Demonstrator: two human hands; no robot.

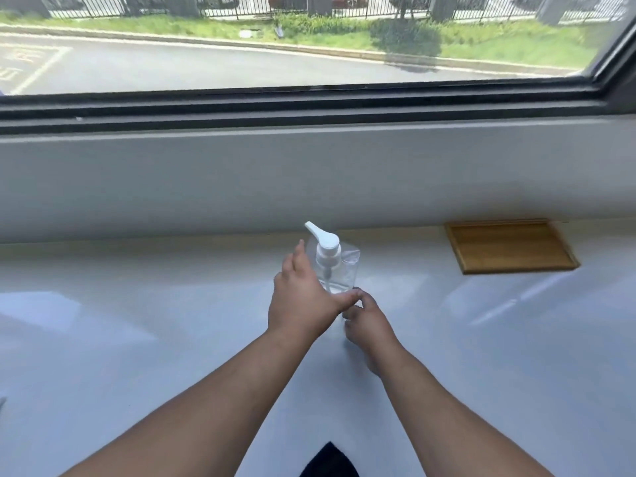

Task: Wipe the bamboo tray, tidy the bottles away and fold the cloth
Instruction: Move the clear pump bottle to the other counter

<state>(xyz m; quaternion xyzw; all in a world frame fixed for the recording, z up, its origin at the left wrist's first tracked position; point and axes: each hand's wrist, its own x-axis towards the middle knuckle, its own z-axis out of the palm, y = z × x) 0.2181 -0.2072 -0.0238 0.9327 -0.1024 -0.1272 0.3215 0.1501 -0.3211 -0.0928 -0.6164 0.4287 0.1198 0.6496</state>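
A clear pump bottle with a white pump head stands on the white counter, in the middle near the wall. My left hand wraps it from the left, fingers behind it and thumb across its front. My right hand is just below and to the right, its fingers curled around a small clear item that is mostly hidden; what it is cannot be told. The empty bamboo tray lies flat against the wall, well to the right of both hands. No cloth is clearly in view.
The white counter runs along a low white wall under a wide window. A dark pointed shape shows at the bottom edge between my forearms. A small grey bit pokes in at the left edge.
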